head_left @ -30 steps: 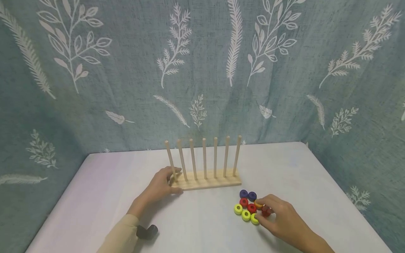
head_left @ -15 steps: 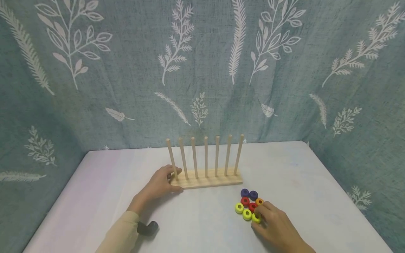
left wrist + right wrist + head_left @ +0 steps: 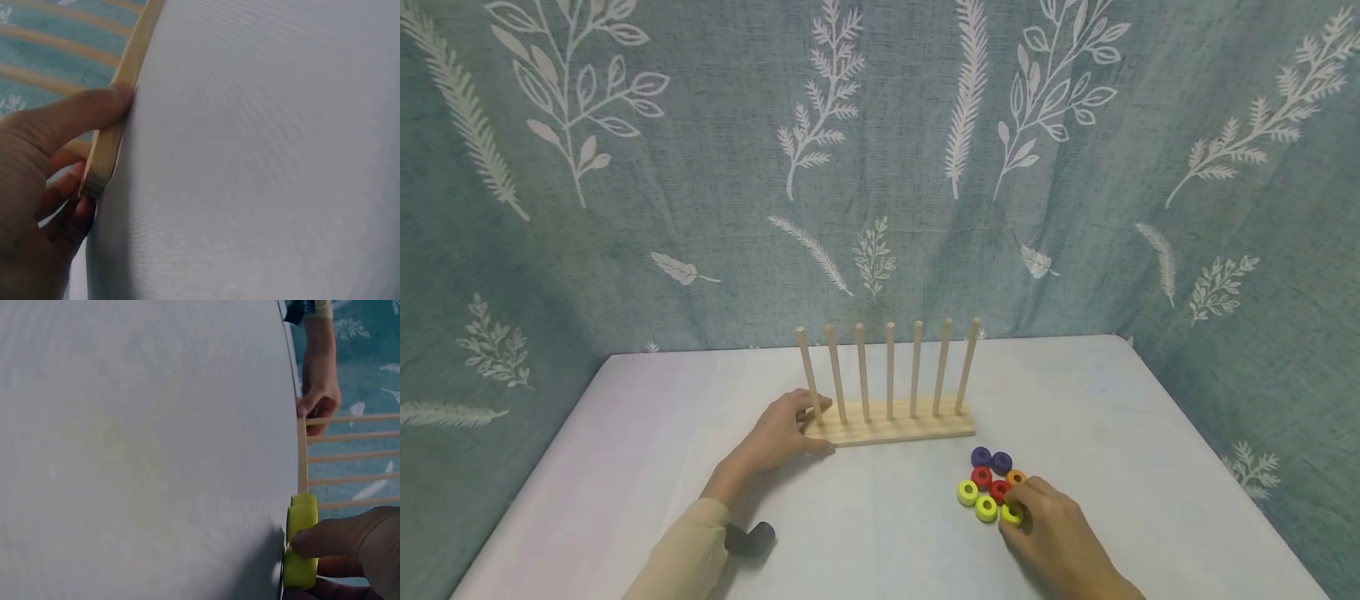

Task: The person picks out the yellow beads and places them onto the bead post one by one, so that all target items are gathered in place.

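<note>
My left hand (image 3: 778,435) grips the left end of a wooden base (image 3: 898,428), thumb along its front edge and fingers at the end. From this base a row of wooden pegs (image 3: 891,371) stands upright, all bare. My right hand (image 3: 1060,527) pinches a yellow ring bead (image 3: 1012,513) at the near right of a cluster of beads on the table. In the right wrist view the thumb presses that yellow bead (image 3: 301,570), fingers behind it. Two more yellow beads (image 3: 987,509), two red beads (image 3: 981,477), two purple beads (image 3: 981,457) and an orange bead (image 3: 1016,477) sit close by.
A white table (image 3: 880,533) carries everything, with patterned green-blue cloth (image 3: 730,183) hanging at the back and sides. A black wrist strap and camera (image 3: 750,540) sit on the left sleeve. The bead cluster lies in front of the base's right end.
My right hand has left the orange and dark red beads, shifted toward the near yellow bead and closed its fingers on it; that bead moved slightly. The left hand stays on the base.
</note>
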Demonstrator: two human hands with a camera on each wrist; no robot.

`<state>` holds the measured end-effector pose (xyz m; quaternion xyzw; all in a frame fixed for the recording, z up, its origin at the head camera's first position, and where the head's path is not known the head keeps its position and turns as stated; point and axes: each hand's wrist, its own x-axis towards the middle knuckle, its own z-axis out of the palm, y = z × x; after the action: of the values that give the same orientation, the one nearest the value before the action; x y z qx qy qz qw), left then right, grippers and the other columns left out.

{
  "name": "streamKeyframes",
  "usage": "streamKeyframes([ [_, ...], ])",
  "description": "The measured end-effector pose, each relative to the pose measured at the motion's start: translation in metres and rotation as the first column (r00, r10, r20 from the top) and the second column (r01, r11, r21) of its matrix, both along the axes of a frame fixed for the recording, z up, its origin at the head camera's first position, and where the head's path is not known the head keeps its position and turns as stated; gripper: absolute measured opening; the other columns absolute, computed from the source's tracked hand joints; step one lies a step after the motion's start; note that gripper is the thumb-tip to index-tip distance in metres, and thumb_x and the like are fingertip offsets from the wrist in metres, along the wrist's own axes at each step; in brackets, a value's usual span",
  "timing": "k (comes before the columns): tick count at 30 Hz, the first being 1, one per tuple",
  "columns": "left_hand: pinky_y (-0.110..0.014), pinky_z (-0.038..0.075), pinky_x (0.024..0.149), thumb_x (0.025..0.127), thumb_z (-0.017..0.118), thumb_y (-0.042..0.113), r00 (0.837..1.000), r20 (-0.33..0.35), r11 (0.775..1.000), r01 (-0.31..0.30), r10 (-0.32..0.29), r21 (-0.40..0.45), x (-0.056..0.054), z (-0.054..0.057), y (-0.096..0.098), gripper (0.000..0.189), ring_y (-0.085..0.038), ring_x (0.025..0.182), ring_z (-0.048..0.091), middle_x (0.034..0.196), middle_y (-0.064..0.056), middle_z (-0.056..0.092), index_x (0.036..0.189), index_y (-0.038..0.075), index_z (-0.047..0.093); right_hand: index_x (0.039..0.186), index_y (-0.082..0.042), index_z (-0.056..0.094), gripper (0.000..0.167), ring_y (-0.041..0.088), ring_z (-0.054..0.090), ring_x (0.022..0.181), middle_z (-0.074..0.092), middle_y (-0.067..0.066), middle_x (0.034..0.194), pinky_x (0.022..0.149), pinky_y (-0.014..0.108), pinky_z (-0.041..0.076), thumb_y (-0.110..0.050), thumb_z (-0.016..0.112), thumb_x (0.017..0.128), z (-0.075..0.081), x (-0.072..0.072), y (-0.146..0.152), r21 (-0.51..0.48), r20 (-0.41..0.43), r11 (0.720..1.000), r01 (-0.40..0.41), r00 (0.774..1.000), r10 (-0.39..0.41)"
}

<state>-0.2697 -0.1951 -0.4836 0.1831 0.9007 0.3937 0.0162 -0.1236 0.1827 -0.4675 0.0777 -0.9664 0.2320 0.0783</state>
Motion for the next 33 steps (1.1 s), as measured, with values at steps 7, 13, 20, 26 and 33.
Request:
streamKeyframes([
  [7, -0.053, 0.046, 0.102, 0.068, 0.093, 0.026, 1.0, -0.008, 1.0, -0.003, 0.003, -0.009, 0.001, 0.001, -0.003, 0.065, -0.037, 0.124, 0.054, 0.128, -0.006, 0.063, 0.124, 0.006, 0.068, 0.084, -0.013, 0.07, 0.023, 0.007, 0.051, 0.069, 0.055, -0.007, 0.08, 0.066, 0.022, 0.054, -0.008, 0.088, 0.07, 0.001, 0.0, 0.0, 0.018, 0.036, 1.0, 0.015, 0.999, -0.015],
  [13, -0.049, 0.047, 0.101, 0.067, 0.094, 0.025, 1.0, -0.01, 1.0, -0.004, 0.004, -0.002, 0.001, -0.002, -0.006, 0.064, -0.036, 0.124, 0.055, 0.127, -0.006, 0.063, 0.123, 0.006, 0.068, 0.084, -0.015, 0.07, 0.022, 0.007, 0.052, 0.07, 0.057, -0.007, 0.082, 0.067, 0.023, 0.055, -0.005, 0.085, 0.071, 0.007, 0.003, 0.0, 0.029, 0.025, 0.999, 0.014, 1.0, -0.015],
  [20, -0.046, 0.048, 0.102, 0.068, 0.093, 0.025, 1.0, 0.003, 1.0, 0.0, 0.0, -0.017, 0.0, 0.0, -0.002, 0.065, -0.034, 0.125, 0.055, 0.127, -0.004, 0.063, 0.125, 0.008, 0.067, 0.086, -0.014, 0.071, 0.027, 0.007, 0.06, 0.074, 0.06, -0.005, 0.084, 0.073, 0.026, 0.059, -0.005, 0.089, 0.068, 0.018, 0.007, 0.001, 0.026, -0.022, 1.0, 0.011, 1.0, -0.01],
  [26, -0.048, 0.048, 0.101, 0.068, 0.093, 0.024, 1.0, 0.007, 1.0, -0.001, 0.001, -0.021, 0.001, 0.003, -0.002, 0.065, -0.036, 0.124, 0.055, 0.127, -0.006, 0.063, 0.125, 0.007, 0.067, 0.087, -0.016, 0.071, 0.03, 0.006, 0.062, 0.072, 0.061, -0.006, 0.087, 0.069, 0.021, 0.057, -0.007, 0.091, 0.067, 0.034, 0.007, -0.002, 0.026, -0.093, 0.999, -0.03, 0.995, 0.032],
  [33, -0.049, 0.048, 0.101, 0.068, 0.093, 0.027, 1.0, 0.006, 0.999, 0.012, -0.012, -0.031, 0.001, 0.004, -0.005, 0.067, -0.036, 0.123, 0.056, 0.129, -0.007, 0.062, 0.126, 0.008, 0.067, 0.088, -0.015, 0.071, 0.031, 0.008, 0.061, 0.069, 0.062, -0.005, 0.089, 0.064, 0.021, 0.057, -0.006, 0.091, 0.066, 0.056, 0.006, -0.005, 0.033, -0.18, 0.997, -0.072, 0.981, 0.077],
])
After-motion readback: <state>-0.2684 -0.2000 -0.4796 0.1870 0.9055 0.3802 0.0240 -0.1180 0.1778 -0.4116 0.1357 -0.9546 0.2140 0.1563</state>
